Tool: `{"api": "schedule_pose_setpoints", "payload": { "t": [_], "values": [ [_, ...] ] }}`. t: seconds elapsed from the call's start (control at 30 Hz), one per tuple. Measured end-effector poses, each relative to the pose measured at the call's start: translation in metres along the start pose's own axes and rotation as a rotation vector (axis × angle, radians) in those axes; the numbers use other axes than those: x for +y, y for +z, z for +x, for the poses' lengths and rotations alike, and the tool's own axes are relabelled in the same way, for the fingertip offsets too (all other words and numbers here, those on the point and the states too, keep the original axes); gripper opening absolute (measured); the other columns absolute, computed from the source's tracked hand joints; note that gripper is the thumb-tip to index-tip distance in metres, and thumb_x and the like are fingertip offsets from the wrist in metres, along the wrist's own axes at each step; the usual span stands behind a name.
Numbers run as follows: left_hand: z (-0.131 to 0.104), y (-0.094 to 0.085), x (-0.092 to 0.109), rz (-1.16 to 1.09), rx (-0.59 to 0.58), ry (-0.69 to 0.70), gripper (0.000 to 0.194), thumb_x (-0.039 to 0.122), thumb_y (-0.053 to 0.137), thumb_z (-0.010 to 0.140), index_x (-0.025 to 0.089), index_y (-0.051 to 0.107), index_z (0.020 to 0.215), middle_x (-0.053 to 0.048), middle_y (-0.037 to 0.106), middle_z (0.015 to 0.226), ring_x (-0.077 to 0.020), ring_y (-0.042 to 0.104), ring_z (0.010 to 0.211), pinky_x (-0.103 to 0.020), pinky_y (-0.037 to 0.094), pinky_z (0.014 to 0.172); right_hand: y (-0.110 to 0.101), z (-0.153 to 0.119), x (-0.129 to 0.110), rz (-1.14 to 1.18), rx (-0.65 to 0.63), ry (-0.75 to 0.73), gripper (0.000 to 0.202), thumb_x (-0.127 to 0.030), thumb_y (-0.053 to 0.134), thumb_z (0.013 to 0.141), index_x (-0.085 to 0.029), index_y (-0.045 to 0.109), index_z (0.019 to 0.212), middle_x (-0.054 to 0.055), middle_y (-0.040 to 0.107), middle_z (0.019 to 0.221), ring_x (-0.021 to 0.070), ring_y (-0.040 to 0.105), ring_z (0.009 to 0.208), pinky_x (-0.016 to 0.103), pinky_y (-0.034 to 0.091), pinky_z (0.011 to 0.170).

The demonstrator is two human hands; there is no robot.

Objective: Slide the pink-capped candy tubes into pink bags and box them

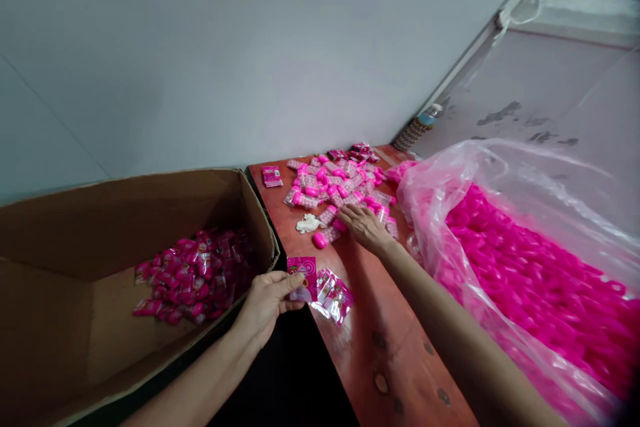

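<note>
My left hand is closed, pinching a printed pink plastic pouch between thumb and fingers at the table's left edge. Beside it, several more flat pink pouches lie overlapping on the tabletop. My right hand reaches over the near side of a heap of small clear bottles with bright pink caps and pale pink pellets inside. Its fingers are stretched out and touch the bottles there; the thumb is hidden. Just left of those fingertips is a small bottle lying on its side.
At left, a deep cardboard box holds many filled pink packets. A clear plastic bag full of pink plastic pieces stands at right. A crumpled white scrap, one pink packet and a patterned bottle are on the red table.
</note>
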State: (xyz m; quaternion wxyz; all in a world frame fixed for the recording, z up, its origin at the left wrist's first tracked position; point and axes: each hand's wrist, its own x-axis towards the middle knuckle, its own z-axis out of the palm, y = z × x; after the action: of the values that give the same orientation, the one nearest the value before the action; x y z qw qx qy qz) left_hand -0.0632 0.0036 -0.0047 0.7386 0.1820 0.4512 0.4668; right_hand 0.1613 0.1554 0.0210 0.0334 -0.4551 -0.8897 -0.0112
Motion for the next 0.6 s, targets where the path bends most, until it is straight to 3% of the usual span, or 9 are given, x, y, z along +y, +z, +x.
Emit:
{"api": "schedule_pose_setpoints", "payload": {
  "t": [0.13,0.27,0.33,0.4,0.5,0.6],
  "values": [
    [0.001,-0.005,0.004,-0.073,0.034,-0.008,0.023,0.029,0.073,0.059,0.01,0.061,0.061,-0.004,0.062,0.057,-0.0094,0.056,0.05,-0.02,0.048,0.048,0.007,-0.013,-0.005,0.11,0.095,0.093,0.027,-0.014,0.042,0.081,-0.014,0.058,0.103,0.014,0.06,0.11,0.0259,0.046,0.109,0.038,0.033,0.087],
    [0.005,-0.004,0.003,-0.107,0.046,-0.004,0.024,0.03,0.073,0.059,0.01,0.06,0.061,-0.004,0.061,0.056,-0.0092,0.056,0.05,-0.019,0.048,0.047,0.008,-0.051,-0.042,0.326,0.241,0.316,0.03,-0.032,0.034,0.087,-0.015,0.057,0.097,0.01,0.065,0.084,0.0231,0.06,0.077,0.033,0.043,0.065],
    [0.004,0.001,0.001,-0.086,0.044,0.014,0.027,0.032,0.074,0.057,0.01,0.058,0.059,-0.003,0.06,0.054,-0.0087,0.054,0.048,-0.019,0.046,0.046,0.007,-0.071,-0.072,1.008,0.328,0.487,0.029,-0.039,0.041,0.084,-0.016,0.059,0.088,0.007,0.065,0.078,0.0206,0.06,0.07,0.032,0.045,0.063],
    [0.002,0.009,-0.005,-0.041,0.044,0.043,0.029,0.034,0.074,0.056,0.01,0.057,0.056,-0.002,0.059,0.053,-0.0085,0.053,0.046,-0.019,0.045,0.044,0.006,-0.085,-0.103,1.483,0.31,0.609,0.027,-0.041,0.052,0.078,-0.015,0.061,0.079,0.006,0.064,0.074,0.0189,0.06,0.065,0.031,0.045,0.06],
    [-0.004,0.019,-0.019,0.061,0.046,0.089,0.031,0.036,0.074,0.054,0.009,0.058,0.056,-0.002,0.058,0.052,-0.0089,0.052,0.045,-0.019,0.043,0.043,0.005,-0.094,-0.139,1.76,0.231,0.694,0.026,-0.034,0.069,0.064,-0.014,0.063,0.08,0.005,0.064,0.071,0.0175,0.058,0.059,0.03,0.046,0.057],
    [-0.014,0.022,-0.036,0.136,0.029,0.071,0.033,0.04,0.071,0.056,0.009,0.06,0.058,-0.004,0.059,0.053,-0.0101,0.053,0.045,-0.021,0.044,0.044,0.003,-0.098,-0.154,1.753,0.281,0.762,0.025,-0.029,0.076,0.055,-0.016,0.064,0.073,0.003,0.064,0.066,0.0173,0.057,0.057,0.029,0.046,0.056]
  ]
}}
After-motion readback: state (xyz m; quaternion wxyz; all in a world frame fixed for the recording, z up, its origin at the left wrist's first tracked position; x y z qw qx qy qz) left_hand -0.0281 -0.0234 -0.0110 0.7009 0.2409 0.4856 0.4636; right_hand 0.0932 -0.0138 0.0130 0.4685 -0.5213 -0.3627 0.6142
